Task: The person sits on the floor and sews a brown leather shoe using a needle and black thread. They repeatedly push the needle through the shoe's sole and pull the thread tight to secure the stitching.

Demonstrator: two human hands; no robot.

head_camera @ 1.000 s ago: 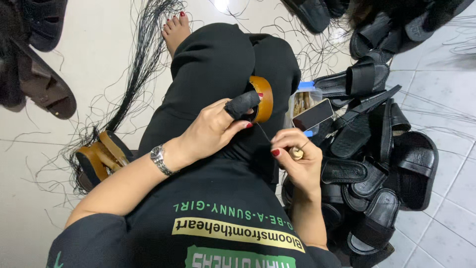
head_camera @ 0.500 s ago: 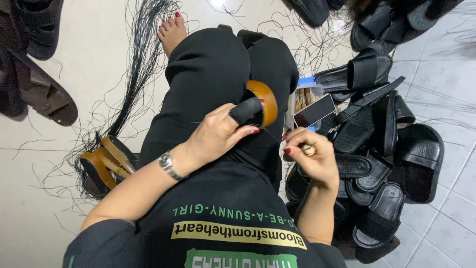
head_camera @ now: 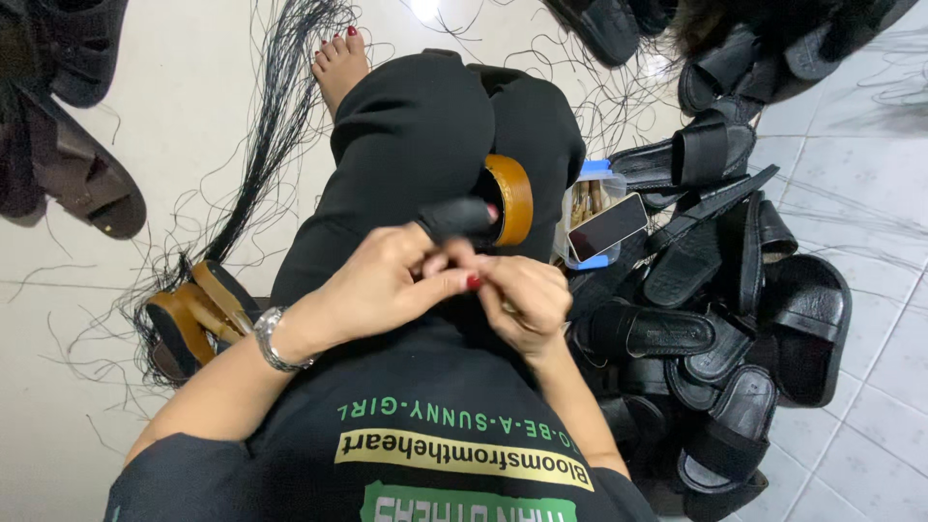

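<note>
A sandal with a tan sole (head_camera: 512, 198) and a black strap (head_camera: 454, 218) lies on my lap, against my black trousers. My left hand (head_camera: 387, 285), with a metal watch on its wrist, pinches at the lower edge of that strap. My right hand (head_camera: 527, 302) is curled and meets the left hand's fingertips just below the strap. Whatever sits between the right fingers is hidden.
A heap of black sandals (head_camera: 725, 329) lies on the tiled floor to my right. A phone (head_camera: 607, 226) rests on a clear box beside my knee. Tan-soled sandals (head_camera: 193, 319) and a bundle of black threads (head_camera: 280, 126) lie to my left, with brown sandals (head_camera: 87, 184) farther out.
My right hand has come in from the right to meet my left hand's fingertips. My left hand has slid from the top of the strap to its lower edge.
</note>
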